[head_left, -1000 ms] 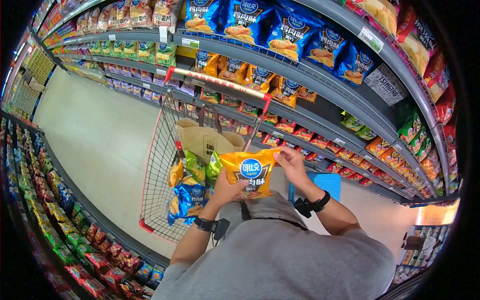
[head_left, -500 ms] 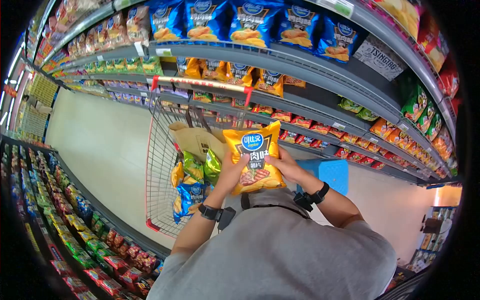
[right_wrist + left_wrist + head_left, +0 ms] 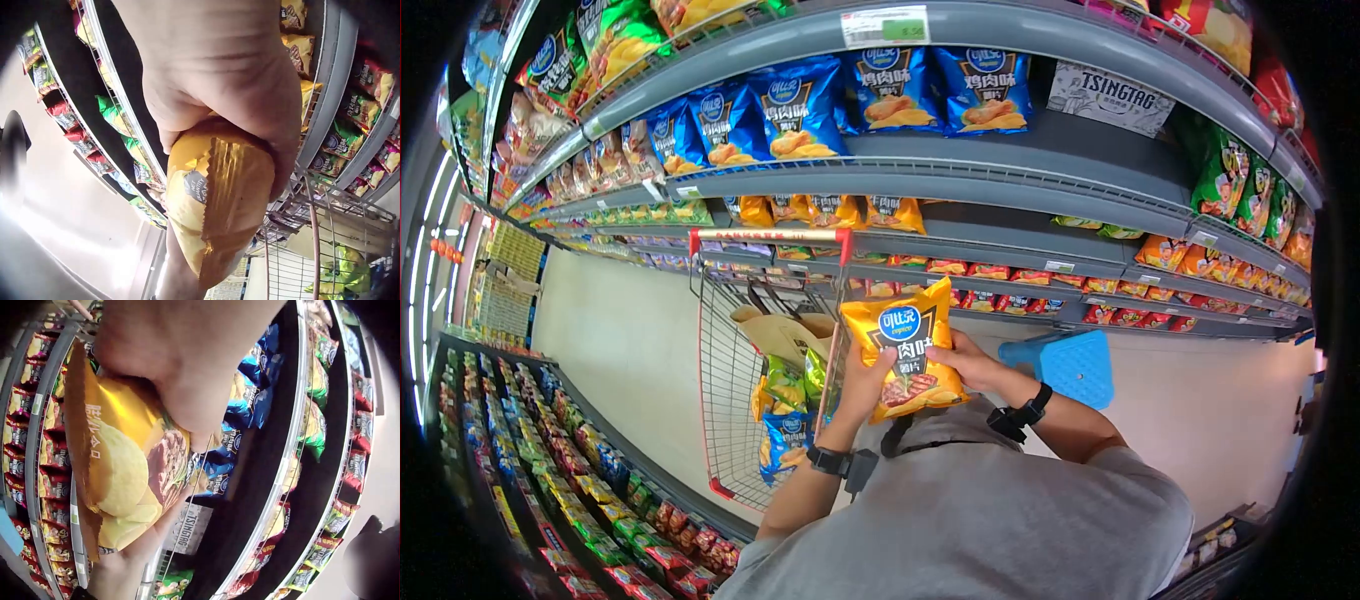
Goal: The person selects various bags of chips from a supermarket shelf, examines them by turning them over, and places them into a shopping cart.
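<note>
An orange chip bag (image 3: pixel 908 350) is held upright in front of the torso, its printed face toward the head camera. On its left edge the left hand (image 3: pixel 866 385) grips it, thumb across the front. The right hand (image 3: pixel 972 362) grips the opposite edge, thumb also on the front. In the left wrist view the bag (image 3: pixel 125 462) shows its side seam beneath the left hand (image 3: pixel 181 356). The right wrist view has the bag's sealed end (image 3: pixel 219 200) between thumb and fingers of the right hand (image 3: pixel 219 81).
A wire shopping cart (image 3: pixel 712 400) at left holds a paper bag (image 3: pixel 785 335), green bags and a blue chip bag (image 3: pixel 785 440). Shelves (image 3: pixel 1040 185) of snack bags curve ahead; another shelf row stands at lower left. A blue stool (image 3: pixel 1065 368) is on the floor at right.
Both hands first shifted on the orange bag, the right from its top corner to its side. The head view has since turned, and the cart's handle appears lower and farther left.
</note>
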A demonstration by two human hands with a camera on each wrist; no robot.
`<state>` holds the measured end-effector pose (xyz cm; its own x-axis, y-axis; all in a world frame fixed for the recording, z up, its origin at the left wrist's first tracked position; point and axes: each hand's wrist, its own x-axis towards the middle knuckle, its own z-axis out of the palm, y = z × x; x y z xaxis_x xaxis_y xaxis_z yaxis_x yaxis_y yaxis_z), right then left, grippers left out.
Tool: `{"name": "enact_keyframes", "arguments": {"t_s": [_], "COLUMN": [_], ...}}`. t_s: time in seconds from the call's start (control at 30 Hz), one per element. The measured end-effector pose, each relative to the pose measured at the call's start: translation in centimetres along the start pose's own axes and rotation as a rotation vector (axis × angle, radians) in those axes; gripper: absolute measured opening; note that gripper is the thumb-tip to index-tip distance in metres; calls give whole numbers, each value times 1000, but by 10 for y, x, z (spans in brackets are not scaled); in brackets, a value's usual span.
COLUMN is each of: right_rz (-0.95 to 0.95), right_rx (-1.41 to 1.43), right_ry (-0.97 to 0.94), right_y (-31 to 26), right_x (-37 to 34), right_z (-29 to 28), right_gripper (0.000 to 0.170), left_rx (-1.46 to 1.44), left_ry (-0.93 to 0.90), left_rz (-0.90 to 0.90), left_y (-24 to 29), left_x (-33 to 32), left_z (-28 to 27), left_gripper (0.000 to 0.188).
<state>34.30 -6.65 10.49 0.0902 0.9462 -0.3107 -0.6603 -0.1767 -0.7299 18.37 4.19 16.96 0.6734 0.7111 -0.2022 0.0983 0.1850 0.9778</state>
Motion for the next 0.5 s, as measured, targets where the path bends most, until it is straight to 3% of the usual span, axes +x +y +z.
{"name": "enact_keyframes", "arguments": {"t_s": [0.27,0.33,0.43,0.5], "right_rz": [-73,-94,-191,-271], "right_rx": [149,132,-65,-120], "right_ry": [22,52,249,347], "right_y": [-3,-11,-14,-15], "right_x": [-13,-13,-7,-6], "right_z": [-14,-14,-18,-20], "right_gripper": [51,52,48,48], "left_rx": [40,58,213,359], "left_ry": [-104,-106,-8,-110], "left_rz": [-65,17,107,109], "left_y": [-28,-37,-30,-36], "left_x": [22,30,28,26], "left_z": [3,5,10,2], "left_gripper": [57,55,58,60]}}
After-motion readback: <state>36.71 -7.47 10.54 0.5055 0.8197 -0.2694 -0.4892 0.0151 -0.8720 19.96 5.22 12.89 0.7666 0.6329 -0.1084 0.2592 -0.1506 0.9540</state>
